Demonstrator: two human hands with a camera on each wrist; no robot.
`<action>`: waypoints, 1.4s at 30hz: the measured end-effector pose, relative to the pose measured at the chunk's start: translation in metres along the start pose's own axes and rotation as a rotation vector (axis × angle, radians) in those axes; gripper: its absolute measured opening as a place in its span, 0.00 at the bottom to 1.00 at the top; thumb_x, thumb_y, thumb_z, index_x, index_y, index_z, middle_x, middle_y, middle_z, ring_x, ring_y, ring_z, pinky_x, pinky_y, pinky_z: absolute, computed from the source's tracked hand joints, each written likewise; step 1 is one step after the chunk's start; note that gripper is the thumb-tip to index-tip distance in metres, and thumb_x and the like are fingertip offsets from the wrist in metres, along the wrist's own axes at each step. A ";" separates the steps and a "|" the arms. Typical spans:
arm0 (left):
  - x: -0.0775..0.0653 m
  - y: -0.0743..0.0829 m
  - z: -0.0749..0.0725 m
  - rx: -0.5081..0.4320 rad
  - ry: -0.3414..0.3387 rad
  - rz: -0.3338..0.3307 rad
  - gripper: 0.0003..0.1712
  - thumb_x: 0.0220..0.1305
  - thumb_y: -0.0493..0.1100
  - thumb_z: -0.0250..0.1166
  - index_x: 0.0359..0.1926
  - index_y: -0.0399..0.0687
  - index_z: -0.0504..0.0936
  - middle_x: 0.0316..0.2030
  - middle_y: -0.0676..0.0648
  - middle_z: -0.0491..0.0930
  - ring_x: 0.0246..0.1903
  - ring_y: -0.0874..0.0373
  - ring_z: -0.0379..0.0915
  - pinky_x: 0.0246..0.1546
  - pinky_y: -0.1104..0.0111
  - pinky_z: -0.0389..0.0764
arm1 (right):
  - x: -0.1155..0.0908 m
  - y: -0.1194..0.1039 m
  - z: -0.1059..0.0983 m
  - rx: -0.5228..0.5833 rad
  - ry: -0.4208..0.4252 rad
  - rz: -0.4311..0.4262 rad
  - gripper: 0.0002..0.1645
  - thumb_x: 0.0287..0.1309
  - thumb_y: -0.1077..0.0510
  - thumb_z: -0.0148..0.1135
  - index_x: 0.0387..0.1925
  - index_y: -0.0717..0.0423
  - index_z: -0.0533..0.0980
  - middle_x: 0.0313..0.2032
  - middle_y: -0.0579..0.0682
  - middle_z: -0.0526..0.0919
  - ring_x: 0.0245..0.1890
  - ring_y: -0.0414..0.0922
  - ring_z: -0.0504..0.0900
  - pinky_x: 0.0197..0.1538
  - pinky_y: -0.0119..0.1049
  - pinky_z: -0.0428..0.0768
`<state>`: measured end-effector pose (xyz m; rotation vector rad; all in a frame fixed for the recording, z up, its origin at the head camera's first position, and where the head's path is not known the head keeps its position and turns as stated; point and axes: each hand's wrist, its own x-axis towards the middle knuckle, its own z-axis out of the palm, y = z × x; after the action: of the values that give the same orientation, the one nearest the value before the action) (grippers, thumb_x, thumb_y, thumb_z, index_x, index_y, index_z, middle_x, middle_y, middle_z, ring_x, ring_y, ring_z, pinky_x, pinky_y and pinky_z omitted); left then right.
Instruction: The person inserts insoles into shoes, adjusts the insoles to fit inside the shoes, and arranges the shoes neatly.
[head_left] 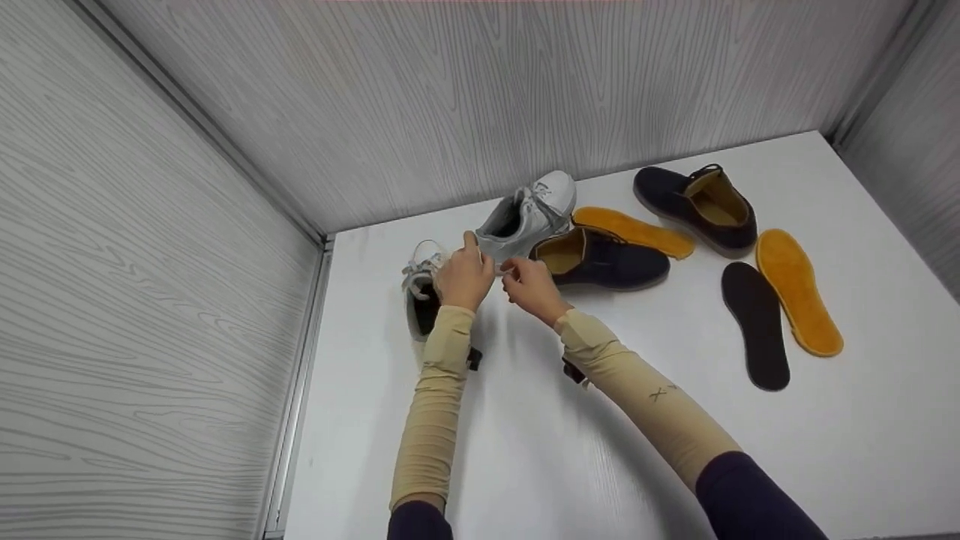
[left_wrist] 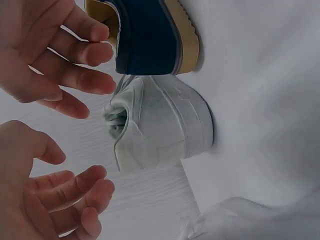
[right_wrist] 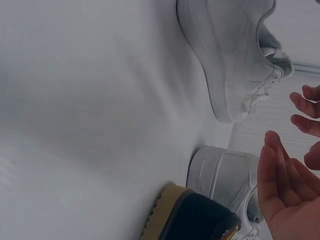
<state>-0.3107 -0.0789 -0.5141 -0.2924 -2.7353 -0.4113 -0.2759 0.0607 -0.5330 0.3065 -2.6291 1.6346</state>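
My left hand (head_left: 463,276) hovers over the inner side of the left white sneaker (head_left: 412,311), its fingers loosely bent with nothing in them. Close by on the right is my right hand (head_left: 534,286), next to the heel of a dark blue shoe (head_left: 626,264). In the left wrist view, a small gap separates my left hand (left_wrist: 60,195) from my right hand (left_wrist: 60,60). Behind both hands stands the other white sneaker (head_left: 555,193), its heel towards me. The right wrist view catches my right hand (right_wrist: 290,200) with slightly bent fingers, also holding nothing.
A second dark blue shoe (head_left: 675,202) stands at the back right. One orange insole (head_left: 637,232) lies between the shoes, another orange insole (head_left: 802,292) farther right beside a black insole (head_left: 756,326). Grey wood-patterned panels (head_left: 450,97) border the white table (head_left: 525,465).
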 end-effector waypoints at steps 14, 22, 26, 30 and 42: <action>0.019 -0.002 0.044 -0.051 -0.174 -0.166 0.30 0.69 0.46 0.57 0.71 0.52 0.65 0.37 0.38 0.82 0.29 0.39 0.80 0.28 0.48 0.79 | 0.003 0.022 -0.017 0.032 0.061 0.082 0.13 0.63 0.65 0.52 0.45 0.67 0.79 0.29 0.56 0.83 0.24 0.45 0.82 0.29 0.37 0.81; 0.019 -0.003 0.057 -0.103 -0.182 -0.140 0.28 0.71 0.48 0.57 0.69 0.48 0.65 0.41 0.35 0.80 0.32 0.38 0.81 0.31 0.47 0.80 | 0.001 0.030 -0.019 0.046 0.057 0.135 0.12 0.63 0.65 0.52 0.42 0.67 0.79 0.28 0.56 0.83 0.24 0.47 0.83 0.29 0.36 0.81; 0.018 -0.002 0.061 -0.125 -0.217 -0.158 0.26 0.73 0.49 0.57 0.68 0.49 0.66 0.43 0.35 0.79 0.35 0.38 0.81 0.34 0.49 0.80 | 0.000 0.034 -0.019 0.035 0.042 0.148 0.12 0.63 0.64 0.52 0.41 0.67 0.79 0.28 0.55 0.83 0.22 0.45 0.82 0.28 0.35 0.81; 0.017 -0.001 0.063 -0.167 -0.215 -0.138 0.22 0.73 0.46 0.57 0.65 0.47 0.68 0.42 0.34 0.79 0.37 0.37 0.80 0.35 0.48 0.80 | -0.002 0.036 -0.021 0.038 0.053 0.173 0.11 0.62 0.64 0.53 0.40 0.66 0.80 0.27 0.54 0.83 0.21 0.44 0.81 0.28 0.35 0.80; 0.011 0.003 0.066 -0.150 -0.216 -0.072 0.15 0.75 0.43 0.54 0.57 0.43 0.70 0.41 0.33 0.78 0.38 0.37 0.80 0.38 0.50 0.80 | -0.003 0.038 -0.021 0.074 0.026 0.200 0.12 0.63 0.64 0.52 0.40 0.68 0.79 0.28 0.56 0.83 0.25 0.48 0.84 0.29 0.34 0.80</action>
<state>-0.3407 -0.0535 -0.5687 -0.2925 -2.9377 -0.6413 -0.2815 0.0959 -0.5579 0.0235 -2.6597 1.7824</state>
